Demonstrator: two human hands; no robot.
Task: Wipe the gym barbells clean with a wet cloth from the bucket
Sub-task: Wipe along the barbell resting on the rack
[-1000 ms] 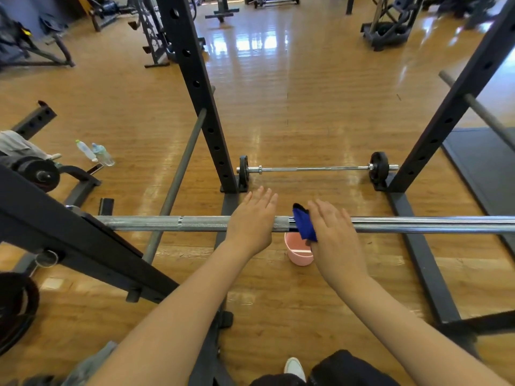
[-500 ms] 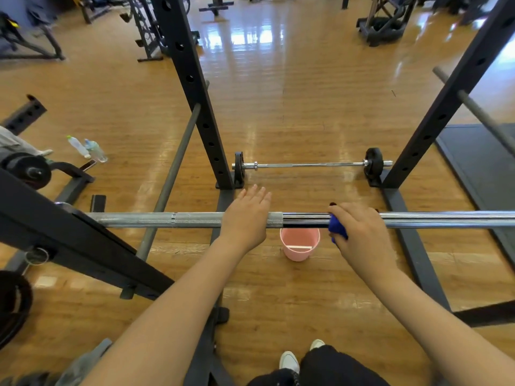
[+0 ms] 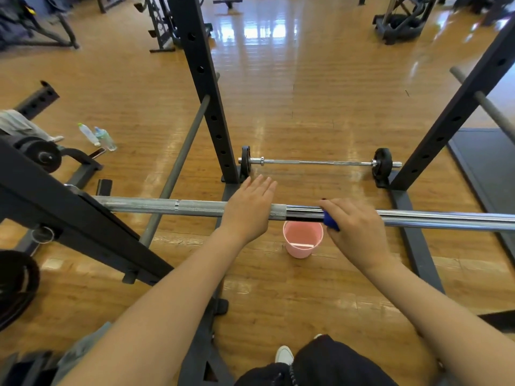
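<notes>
A long steel barbell [image 3: 172, 208] lies across the rack in front of me, running left to right. My left hand [image 3: 249, 209] rests flat on top of it with straight fingers. My right hand [image 3: 355, 228] wraps a blue cloth [image 3: 330, 222] around the bar just to the right, fingers curled over it; most of the cloth is hidden under the palm. A pink bucket [image 3: 302, 242] stands on the floor directly below, between my hands. A second, short barbell [image 3: 317, 162] with small black plates lies on the floor beyond.
Black rack uprights rise at centre [image 3: 204, 87] and right [image 3: 451, 118]; a slanted black beam [image 3: 72, 218] crosses at the left. Two water bottles [image 3: 97, 136] lie on the wooden floor at left. A dark mat [image 3: 487, 165] is at the right. My shoe [image 3: 284, 355] shows below.
My right hand slid the blue cloth rightward along the bar and closed around it; the cloth, first sticking out, is now mostly hidden. My left hand has stayed flat on the bar.
</notes>
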